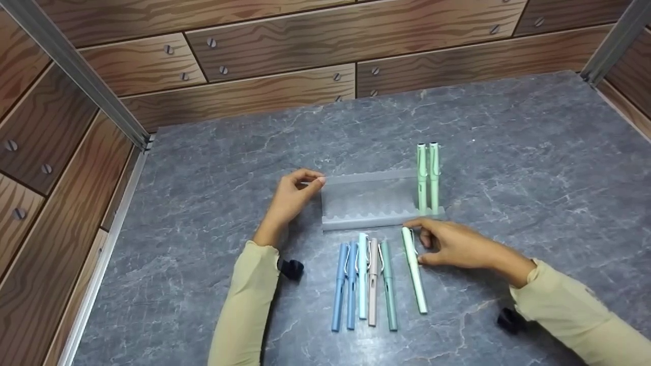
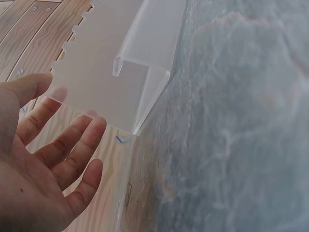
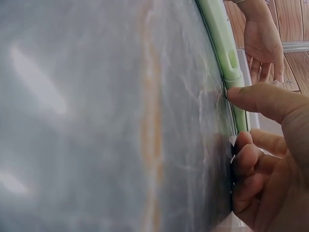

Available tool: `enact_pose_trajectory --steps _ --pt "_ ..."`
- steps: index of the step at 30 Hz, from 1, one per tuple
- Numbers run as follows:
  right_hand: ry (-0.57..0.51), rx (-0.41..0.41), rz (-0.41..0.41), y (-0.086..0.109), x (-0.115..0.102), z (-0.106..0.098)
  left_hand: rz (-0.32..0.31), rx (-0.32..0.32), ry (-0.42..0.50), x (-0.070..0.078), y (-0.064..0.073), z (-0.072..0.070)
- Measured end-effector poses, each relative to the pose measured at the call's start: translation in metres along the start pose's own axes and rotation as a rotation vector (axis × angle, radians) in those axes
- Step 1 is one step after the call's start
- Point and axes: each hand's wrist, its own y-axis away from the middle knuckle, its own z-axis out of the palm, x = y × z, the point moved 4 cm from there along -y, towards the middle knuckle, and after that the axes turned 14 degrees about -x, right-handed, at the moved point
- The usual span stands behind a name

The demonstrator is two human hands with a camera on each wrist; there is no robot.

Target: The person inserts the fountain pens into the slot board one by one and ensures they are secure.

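My left hand (image 1: 292,198) pinches the upper left corner of a clear frosted pen rack (image 1: 366,198) between thumb and forefinger; its other fingers spread loosely in the left wrist view. Two green pens (image 1: 421,188) stand side by side in the rack's right end, leaning on its back panel. In front of the rack, my right hand (image 1: 452,244) holds a light green pen (image 1: 416,279) lying on the table, forefinger at the cap's end and thumb (image 3: 248,98) against its side. The last fingers of that hand curl beside the pen, near the tabletop.
Left of the light green pen lies a row of pens: two blue pens (image 1: 337,292), a pale blue pen (image 1: 362,290), a taupe pen (image 1: 373,290) and a dark green pen (image 1: 389,292). Wood-patterned walls (image 1: 285,51) border the grey marbled table (image 1: 508,168).
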Motion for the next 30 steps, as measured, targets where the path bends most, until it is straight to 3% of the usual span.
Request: enact_pose_trajectory --steps 11,24,30 --pt "-0.064 0.017 -0.034 0.0042 0.0009 -0.0008 0.012 0.005 0.005 0.0011 -0.0006 0.0006" --pt "-0.481 0.018 -0.062 0.0085 0.0038 -0.0032 0.026 -0.008 -0.019 0.0015 0.0012 -0.0012" --pt "-0.553 0.016 -0.093 0.0079 0.0052 -0.0025 0.017 -0.011 -0.015 0.0017 0.0010 -0.0011"
